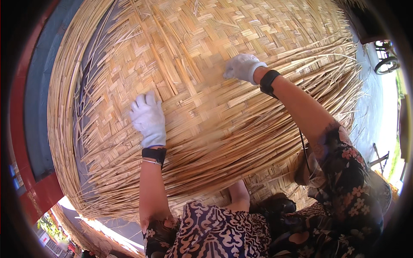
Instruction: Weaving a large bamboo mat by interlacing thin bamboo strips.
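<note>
A large woven mat of flat straw-coloured reed strips (185, 105) spreads in front of me, with loose strip ends fanning along its sides. My left hand (148, 119), in a white glove, rests on the left part of the weave, fingers apart and holding nothing. Farther off and to the right, my right hand (244, 68), gloved too, has its fingers curled down at the mat. Whatever is in those fingers is hidden, and the strips beside them are blurred. A thick layer of loose reed strips (241, 137) lies across the near side of the mat.
A long bundle of reeds (64, 99) curves along the left edge. Beyond it is a red-framed ledge (19, 116). More woven matting (271, 185) lies close to my knees. A wheel (387, 64) stands at the far right, on or beside the pale floor (370, 99).
</note>
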`<move>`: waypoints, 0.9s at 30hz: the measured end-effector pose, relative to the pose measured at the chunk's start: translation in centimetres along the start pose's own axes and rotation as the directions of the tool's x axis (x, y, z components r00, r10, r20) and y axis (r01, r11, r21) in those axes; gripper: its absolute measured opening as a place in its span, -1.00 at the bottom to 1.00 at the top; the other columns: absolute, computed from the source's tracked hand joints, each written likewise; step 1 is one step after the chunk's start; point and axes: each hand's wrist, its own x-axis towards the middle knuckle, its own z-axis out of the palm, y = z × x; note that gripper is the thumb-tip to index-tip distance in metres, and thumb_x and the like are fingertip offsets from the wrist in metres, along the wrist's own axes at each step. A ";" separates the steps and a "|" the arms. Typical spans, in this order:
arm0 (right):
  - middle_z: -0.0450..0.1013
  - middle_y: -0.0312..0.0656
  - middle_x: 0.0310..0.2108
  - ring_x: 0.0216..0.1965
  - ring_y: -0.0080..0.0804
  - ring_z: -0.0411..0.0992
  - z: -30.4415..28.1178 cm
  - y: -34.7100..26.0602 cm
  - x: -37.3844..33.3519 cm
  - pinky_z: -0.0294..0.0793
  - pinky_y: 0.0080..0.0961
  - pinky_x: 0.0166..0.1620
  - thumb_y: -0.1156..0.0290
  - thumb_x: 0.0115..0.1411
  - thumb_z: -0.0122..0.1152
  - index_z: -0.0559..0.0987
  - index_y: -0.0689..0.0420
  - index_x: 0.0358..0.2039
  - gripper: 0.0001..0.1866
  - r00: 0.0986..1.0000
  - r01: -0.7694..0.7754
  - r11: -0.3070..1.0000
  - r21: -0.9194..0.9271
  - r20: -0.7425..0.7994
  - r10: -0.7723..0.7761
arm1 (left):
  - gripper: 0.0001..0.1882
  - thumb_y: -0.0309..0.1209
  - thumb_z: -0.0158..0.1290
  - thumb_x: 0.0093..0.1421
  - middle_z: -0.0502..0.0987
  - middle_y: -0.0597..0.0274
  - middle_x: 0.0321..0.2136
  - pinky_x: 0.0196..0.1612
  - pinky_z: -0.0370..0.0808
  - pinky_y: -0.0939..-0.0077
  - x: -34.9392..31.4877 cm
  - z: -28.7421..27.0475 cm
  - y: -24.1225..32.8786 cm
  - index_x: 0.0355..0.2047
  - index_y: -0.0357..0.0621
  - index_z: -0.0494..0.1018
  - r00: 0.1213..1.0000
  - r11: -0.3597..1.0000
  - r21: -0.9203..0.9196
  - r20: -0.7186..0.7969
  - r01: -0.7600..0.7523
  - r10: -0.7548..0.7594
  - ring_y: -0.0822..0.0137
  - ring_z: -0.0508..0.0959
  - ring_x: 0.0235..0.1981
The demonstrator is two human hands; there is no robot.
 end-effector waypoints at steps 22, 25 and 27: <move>0.46 -0.30 -0.52 -0.52 -0.40 0.46 5.8 -1.7 -18.1 0.46 -0.47 -0.54 0.39 0.03 0.08 0.54 -0.04 -0.45 -0.92 0.953 0.197 0.975 0.108 -0.254 -0.164 | -0.72 -0.27 0.15 -0.03 0.42 0.30 -0.28 -0.20 0.41 0.28 -4.2 -6.1 7.7 -0.26 0.07 0.45 0.857 0.848 -0.453 0.285 -0.274 0.429 0.20 0.40 -0.18; 0.48 -0.15 -0.54 -0.44 -0.19 0.46 9.6 -3.1 -19.0 0.45 -0.36 -0.31 0.27 0.01 0.08 0.57 0.01 -0.49 -0.85 0.929 0.289 0.823 0.488 -0.352 -0.117 | -0.81 -0.28 0.14 -0.02 0.46 0.31 -0.37 -0.25 0.41 0.32 -7.9 -4.2 7.3 -0.36 0.09 0.46 0.766 0.879 -0.332 0.442 -0.342 0.466 0.22 0.45 -0.23; 0.47 -0.17 -0.57 -0.46 -0.24 0.46 9.3 -3.3 -19.4 0.46 -0.38 -0.35 0.26 0.02 0.10 0.58 0.03 -0.48 -0.84 0.954 0.229 0.741 0.631 -0.297 -0.042 | -0.84 -0.28 0.13 -0.02 0.47 0.31 -0.39 -0.26 0.41 0.33 -8.3 -4.3 5.9 -0.38 0.09 0.46 0.804 0.888 -0.321 0.399 -0.328 0.441 0.22 0.46 -0.26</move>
